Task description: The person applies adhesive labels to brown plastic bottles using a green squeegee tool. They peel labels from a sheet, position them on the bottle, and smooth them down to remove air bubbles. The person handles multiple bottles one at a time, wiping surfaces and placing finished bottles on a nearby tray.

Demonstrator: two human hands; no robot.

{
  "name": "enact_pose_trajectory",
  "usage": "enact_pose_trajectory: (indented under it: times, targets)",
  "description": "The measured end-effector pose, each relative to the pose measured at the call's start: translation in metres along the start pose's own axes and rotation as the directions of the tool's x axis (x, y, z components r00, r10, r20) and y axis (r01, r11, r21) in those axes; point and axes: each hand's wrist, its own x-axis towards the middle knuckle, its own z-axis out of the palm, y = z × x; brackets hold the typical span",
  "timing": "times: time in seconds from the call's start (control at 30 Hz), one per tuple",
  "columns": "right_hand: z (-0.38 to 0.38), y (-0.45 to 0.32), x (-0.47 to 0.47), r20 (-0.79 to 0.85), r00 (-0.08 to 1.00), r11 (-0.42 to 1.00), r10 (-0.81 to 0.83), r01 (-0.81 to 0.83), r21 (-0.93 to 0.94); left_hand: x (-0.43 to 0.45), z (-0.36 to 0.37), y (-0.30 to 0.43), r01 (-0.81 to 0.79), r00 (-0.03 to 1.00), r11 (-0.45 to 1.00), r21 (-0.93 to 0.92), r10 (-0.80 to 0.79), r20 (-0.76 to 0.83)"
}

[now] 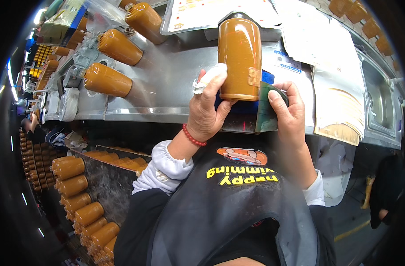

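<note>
A glossy amber-brown bottle (239,56) with raised figures near its base lies in front of me, its neck at a dark angular holder. My left hand (207,103) has its thumb under the base and its fingers at the left side; a crumpled white tissue (214,75) is held in its fingers. Pinched between thumb and fingers of my right hand (289,109) is a dark green sheet (266,106), its edge against the bottle's lower right side. Blue material (245,108) shows partly behind the bottle's base.
Several amber bottles (107,79) stand on the steel worktop (176,73) at left. Paper sheets (337,96) lie on the right, before a steel sink (378,93). A printed sheet on a tray (196,16) is at the back. More bottles (89,213) are stacked at lower left. A person (36,131) is far left.
</note>
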Motion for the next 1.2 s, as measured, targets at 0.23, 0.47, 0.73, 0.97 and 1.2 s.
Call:
enact_pose_trajectory:
  times: [0.23,0.47,0.73,0.97,1.2]
  targets:
    - [-0.003,0.003,0.002,-0.016,1.000,0.997,-0.004,0.003,-0.071,-0.019,-0.005,0.011,-0.080,0.996,0.988,0.129,0.082,-0.015]
    - [0.000,0.005,0.003,-0.019,0.999,0.994,-0.029,0.027,-0.104,0.018,-0.004,0.019,-0.380,0.917,0.899,0.219,0.335,0.218]
    - [-0.001,0.005,0.002,-0.008,1.000,0.997,0.011,-0.012,-0.081,-0.036,-0.006,0.011,0.028,0.999,0.990,0.141,-0.022,-0.043]
    - [-0.002,0.001,0.005,0.077,0.997,0.992,-0.010,0.019,-0.121,0.006,-0.010,0.018,-0.318,0.945,0.890,0.327,0.270,0.184]
    - [-0.111,-0.047,0.034,0.040,0.903,0.735,-0.428,0.374,-0.565,0.009,0.003,-0.011,0.063,0.975,0.958,0.280,-0.119,0.187]
